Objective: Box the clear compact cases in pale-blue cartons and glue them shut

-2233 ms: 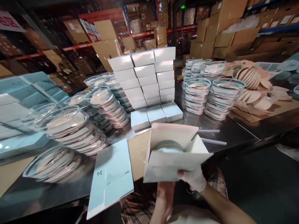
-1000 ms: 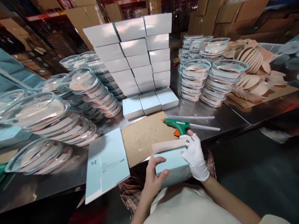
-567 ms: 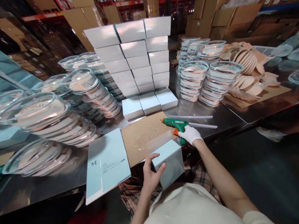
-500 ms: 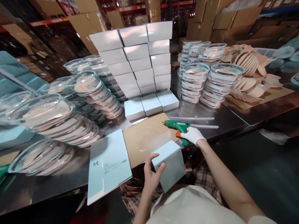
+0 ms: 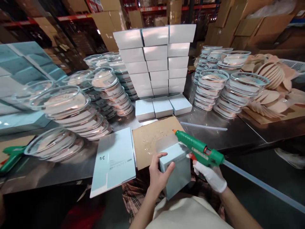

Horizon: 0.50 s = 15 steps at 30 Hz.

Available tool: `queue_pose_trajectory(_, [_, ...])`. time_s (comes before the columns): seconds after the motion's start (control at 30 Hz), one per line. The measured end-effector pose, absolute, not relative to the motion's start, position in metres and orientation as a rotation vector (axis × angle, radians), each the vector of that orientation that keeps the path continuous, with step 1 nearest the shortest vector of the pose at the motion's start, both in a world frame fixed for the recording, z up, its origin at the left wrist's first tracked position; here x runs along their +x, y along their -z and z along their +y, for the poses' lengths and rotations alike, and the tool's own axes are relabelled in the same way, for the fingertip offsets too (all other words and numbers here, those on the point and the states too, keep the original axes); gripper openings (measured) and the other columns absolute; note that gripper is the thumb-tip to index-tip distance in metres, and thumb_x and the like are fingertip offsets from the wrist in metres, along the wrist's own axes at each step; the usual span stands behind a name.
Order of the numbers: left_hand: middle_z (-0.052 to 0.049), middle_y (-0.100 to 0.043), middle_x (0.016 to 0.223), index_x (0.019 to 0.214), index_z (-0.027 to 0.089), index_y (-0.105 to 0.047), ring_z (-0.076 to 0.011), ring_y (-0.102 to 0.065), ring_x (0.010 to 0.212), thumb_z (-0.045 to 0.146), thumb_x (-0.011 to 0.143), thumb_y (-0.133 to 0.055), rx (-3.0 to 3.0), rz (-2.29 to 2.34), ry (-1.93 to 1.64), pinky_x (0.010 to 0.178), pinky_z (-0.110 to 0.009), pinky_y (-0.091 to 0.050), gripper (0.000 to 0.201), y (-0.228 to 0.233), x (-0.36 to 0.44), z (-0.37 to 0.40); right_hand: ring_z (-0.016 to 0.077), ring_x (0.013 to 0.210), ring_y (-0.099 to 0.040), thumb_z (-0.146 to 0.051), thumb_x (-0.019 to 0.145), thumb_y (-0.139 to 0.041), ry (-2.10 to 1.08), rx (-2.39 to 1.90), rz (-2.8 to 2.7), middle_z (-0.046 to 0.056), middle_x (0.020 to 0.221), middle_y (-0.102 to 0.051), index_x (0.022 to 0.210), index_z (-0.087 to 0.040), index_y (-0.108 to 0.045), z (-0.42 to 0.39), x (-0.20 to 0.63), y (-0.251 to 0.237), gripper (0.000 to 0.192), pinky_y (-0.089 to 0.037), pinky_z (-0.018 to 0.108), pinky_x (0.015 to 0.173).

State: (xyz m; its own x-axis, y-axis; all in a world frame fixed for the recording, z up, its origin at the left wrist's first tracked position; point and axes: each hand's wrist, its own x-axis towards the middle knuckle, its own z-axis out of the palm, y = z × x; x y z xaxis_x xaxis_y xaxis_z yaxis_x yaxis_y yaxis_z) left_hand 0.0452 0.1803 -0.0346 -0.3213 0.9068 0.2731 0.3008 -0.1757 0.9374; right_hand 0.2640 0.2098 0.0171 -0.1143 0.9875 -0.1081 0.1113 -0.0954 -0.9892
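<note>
My bare left hand (image 5: 159, 176) grips a small pale blue box (image 5: 177, 168) by its left corner, holding it tilted over my lap at the table's front edge. My right hand (image 5: 211, 174), in a white glove, holds a green glue gun (image 5: 199, 149) with an orange tip. The tip points up and left, just above the box's open flap. A clear glue stick (image 5: 262, 186) trails from the back of the gun.
A flat unfolded box (image 5: 114, 160) and a brown cardboard sheet (image 5: 152, 136) lie on the steel table (image 5: 209, 138). Behind stand a pile of white boxes (image 5: 154, 60), stacks of glass dishes (image 5: 76, 111) on both sides, tan round lids (image 5: 274, 79) and another glue gun (image 5: 10, 156).
My right hand let go of the box, reached to the glue gun on the table, picked it up and brought it over the box. My left hand kept hold of the box.
</note>
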Motion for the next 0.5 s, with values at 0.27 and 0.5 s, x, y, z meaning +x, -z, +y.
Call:
queue_pose_trajectory(0.27, [-0.004,-0.070,0.101,0.109,0.022,-0.068,-0.0249,-0.067,0.096,0.040,0.087,-0.079,1.465,1.506,-1.548,0.086,-0.035,-0.052,0.031,0.026,0.050,0.180,0.0213,0.063,-0.064,-0.035,0.075,-0.080,-0.912,-1.109,-1.834,0.003,0.074,-0.069,0.077,-0.027,-0.067,0.197,0.248,-0.010,0.016,-0.057,0.033,0.062])
queue_pose_trajectory(0.5, [-0.007,-0.069,0.106,0.113,0.022,-0.069,-0.0258,-0.067,0.099,0.045,0.086,-0.079,1.455,1.540,-1.528,0.087,-0.036,-0.052,0.036,0.029,0.045,0.172,0.0217,0.066,-0.066,-0.037,0.075,-0.080,-0.837,-1.193,-1.796,0.003,0.071,-0.069,0.075,-0.025,-0.063,0.203,0.253,-0.010,0.021,-0.059,0.033,0.065])
